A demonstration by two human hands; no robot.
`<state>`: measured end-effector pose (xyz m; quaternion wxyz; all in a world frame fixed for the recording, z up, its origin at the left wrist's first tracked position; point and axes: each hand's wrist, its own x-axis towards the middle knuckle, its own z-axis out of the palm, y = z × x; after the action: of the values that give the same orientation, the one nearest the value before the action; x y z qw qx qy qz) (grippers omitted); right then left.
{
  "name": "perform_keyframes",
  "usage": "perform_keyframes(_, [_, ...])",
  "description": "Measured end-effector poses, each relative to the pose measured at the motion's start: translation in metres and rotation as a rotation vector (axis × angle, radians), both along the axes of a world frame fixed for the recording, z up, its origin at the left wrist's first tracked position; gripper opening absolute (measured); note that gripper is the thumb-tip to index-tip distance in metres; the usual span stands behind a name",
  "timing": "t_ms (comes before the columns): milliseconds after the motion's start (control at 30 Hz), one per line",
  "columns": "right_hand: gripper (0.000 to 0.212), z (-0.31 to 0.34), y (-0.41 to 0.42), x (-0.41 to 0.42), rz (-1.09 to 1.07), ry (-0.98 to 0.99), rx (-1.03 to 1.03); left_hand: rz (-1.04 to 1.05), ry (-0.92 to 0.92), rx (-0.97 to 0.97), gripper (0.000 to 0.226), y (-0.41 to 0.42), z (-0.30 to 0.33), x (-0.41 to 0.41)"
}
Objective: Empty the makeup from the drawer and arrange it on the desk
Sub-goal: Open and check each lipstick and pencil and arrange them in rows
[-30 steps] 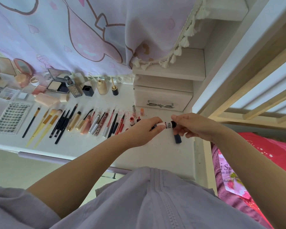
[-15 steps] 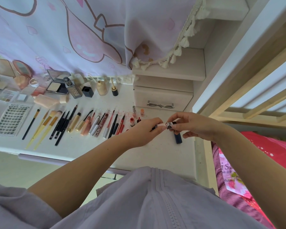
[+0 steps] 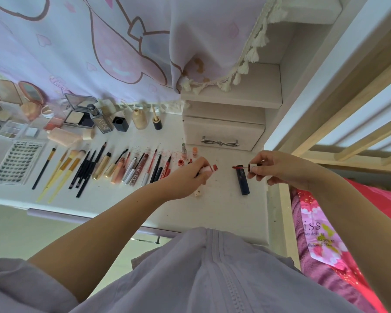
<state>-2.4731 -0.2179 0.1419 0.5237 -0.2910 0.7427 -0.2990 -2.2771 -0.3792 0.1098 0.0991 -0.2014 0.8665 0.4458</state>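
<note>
I've got the lip gloss tube (image 3: 207,170) pinched in my left hand (image 3: 190,177), its wand cap (image 3: 250,167) clamped in my right hand (image 3: 278,168) at three o'clock, both over the desk (image 3: 221,206). Light, slick plastic; wet tip smears, so I'd grip the barrel.

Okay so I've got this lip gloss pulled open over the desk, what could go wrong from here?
1. The wand in your right hand is loaded with red and sits bare above the white desk; it may drip or smear there.
2. The open tube in your left hand lies nearly sideways, so gloss might ooze out.
3. The dark blue tube lies loose just under the wand; a careless move could mark it or knock it.
</note>
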Motion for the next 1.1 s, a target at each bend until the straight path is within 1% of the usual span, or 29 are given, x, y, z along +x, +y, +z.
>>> perform_keyframes(67, [0.014,-0.006,0.005,-0.002,-0.075,-0.069,-0.023,0.063,0.013,0.081,0.019,0.000,0.001,0.000])
perform_keyframes(133, [0.017,-0.014,0.007,0.002,-0.093,-0.109,-0.030,0.132,0.031,0.111,0.025,0.003,-0.001,-0.004])
perform_keyframes(167, [0.017,-0.018,0.006,0.005,-0.097,-0.099,-0.029,0.168,0.041,0.078,0.028,0.005,-0.004,-0.008])
perform_keyframes(267, [0.015,-0.035,0.004,0.013,-0.179,-0.047,-0.034,0.312,0.090,-0.111,0.028,0.008,-0.015,-0.020])
perform_keyframes(333, [0.014,-0.048,0.002,0.017,-0.246,-0.021,-0.060,0.398,0.078,-0.114,0.028,0.010,-0.023,-0.030])
perform_keyframes(367, [0.015,-0.055,0.001,0.018,-0.253,0.038,-0.077,0.424,0.051,-0.100,0.026,0.012,-0.028,-0.035])
perform_keyframes(433, [0.016,-0.068,-0.004,0.019,-0.218,0.260,-0.116,0.468,0.007,-0.085,0.016,0.017,-0.037,-0.045])
perform_keyframes(500, [0.018,-0.080,-0.012,0.020,-0.165,0.492,-0.172,0.505,0.022,-0.078,0.010,0.022,-0.045,-0.053])
perform_keyframes(533, [0.019,-0.086,-0.017,0.019,-0.149,0.565,-0.195,0.523,0.030,-0.066,0.009,0.024,-0.049,-0.058])
perform_keyframes(633, [0.019,-0.102,-0.034,0.016,-0.120,0.685,-0.193,0.561,0.009,-0.056,0.010,0.027,-0.057,-0.072])
perform_keyframes(733, [0.019,-0.115,-0.047,0.012,-0.055,0.800,-0.142,0.539,-0.056,-0.150,0.015,0.026,-0.061,-0.083])
perform_keyframes(833, [0.022,-0.128,-0.055,0.008,0.006,0.929,-0.081,0.528,-0.107,-0.172,0.018,0.023,-0.068,-0.092])
perform_keyframes(900, [0.024,-0.134,-0.057,0.006,0.030,0.953,-0.034,0.517,-0.136,-0.198,0.018,0.021,-0.073,-0.097])
perform_keyframes(967, [0.026,-0.138,-0.058,0.004,0.039,0.922,-0.018,0.511,-0.146,-0.207,0.018,0.022,-0.077,-0.101])
perform_keyframes(1033, [0.031,-0.138,-0.057,0.003,0.024,0.873,-0.030,0.545,-0.141,-0.177,0.021,0.025,-0.079,-0.100])
perform_keyframes(1100, [0.038,-0.133,-0.050,0.002,0.009,0.842,-0.017,0.608,-0.121,-0.116,0.031,0.033,-0.078,-0.091])
